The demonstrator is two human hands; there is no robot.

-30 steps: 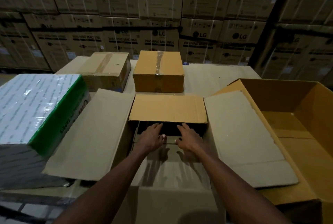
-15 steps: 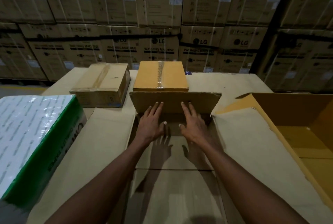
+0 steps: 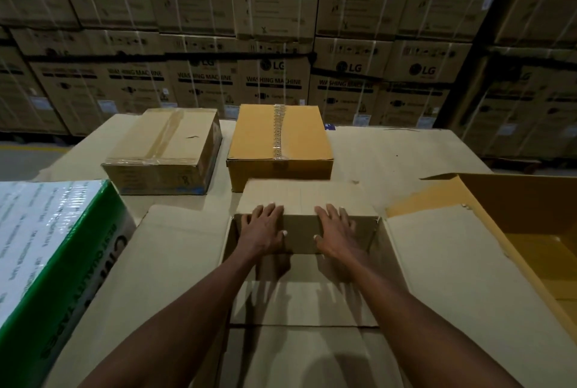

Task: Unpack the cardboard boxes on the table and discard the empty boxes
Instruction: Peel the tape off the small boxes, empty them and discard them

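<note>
I see my left hand (image 3: pixel 263 228) and my right hand (image 3: pixel 335 230) side by side, both wide and flat, the fingers straight and pressing on the far flap (image 3: pixel 304 200) of the open box (image 3: pixel 299 291) in front of me; they curl around nothing. The flap is folded outward, away from me, and the fingertips lie over its crease. The side flaps of this box lie spread at 9 and 3 o'clock from the hands. I cannot see any content inside, only bare cardboard. At 12 o'clock, just behind the flap, stands a yellow-brown sealed box (image 3: pixel 279 141) with clear tape along its top. At 11 o'clock, beside it, is a paler taped box (image 3: pixel 165 150). At 9 o'clock lies a white and green wrapped package (image 3: pixel 50 241), and at 3 o'clock an open large box (image 3: pixel 515 219). All rest on the bench (image 3: pixel 406 150). Behind it rises a wall of stacked washing machine cartons (image 3: pixel 281 44).
</note>
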